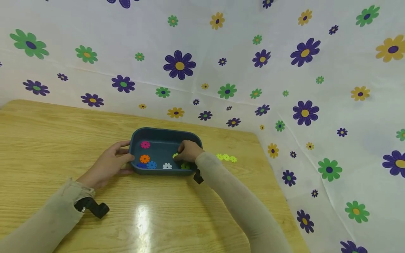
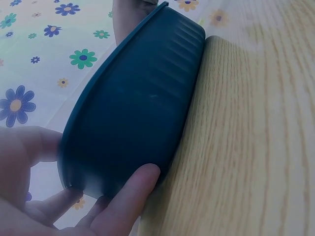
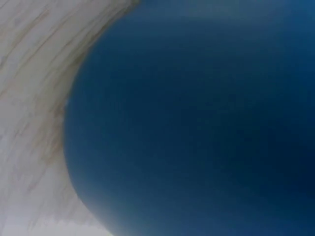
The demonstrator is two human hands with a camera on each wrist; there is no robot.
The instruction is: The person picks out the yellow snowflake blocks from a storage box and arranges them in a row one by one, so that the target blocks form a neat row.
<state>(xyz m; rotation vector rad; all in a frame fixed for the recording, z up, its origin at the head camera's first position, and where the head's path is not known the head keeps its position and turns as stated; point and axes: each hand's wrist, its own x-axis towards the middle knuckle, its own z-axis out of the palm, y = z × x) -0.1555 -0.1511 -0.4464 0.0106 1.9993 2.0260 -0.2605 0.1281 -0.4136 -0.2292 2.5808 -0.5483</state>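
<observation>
A dark blue-green plastic tray (image 1: 164,172) stands on the table with several notched, flower-shaped plastic discs in it. My left hand (image 1: 107,161) holds the tray's left end, fingers and thumb spread round the outer wall (image 2: 133,108). Inside the right half, my right hand (image 1: 190,151) pinches a yellow-green disc (image 1: 175,155), partly hidden by the fingertips. Beneath that hand lies a green disc (image 1: 185,166). A pink disc (image 1: 145,144), an orange disc (image 1: 144,159), a blue disc (image 1: 152,164) and a white disc (image 1: 167,166) lie farther left. The tray's wall hides the right hand from its wrist view.
To the right of the tray, a row of joined yellow-green discs (image 1: 226,157) lies on the wooden table (image 1: 164,207). A flower-printed white cloth (image 1: 196,70) hangs behind the table and along its right side. Each wrist wears a black camera strap.
</observation>
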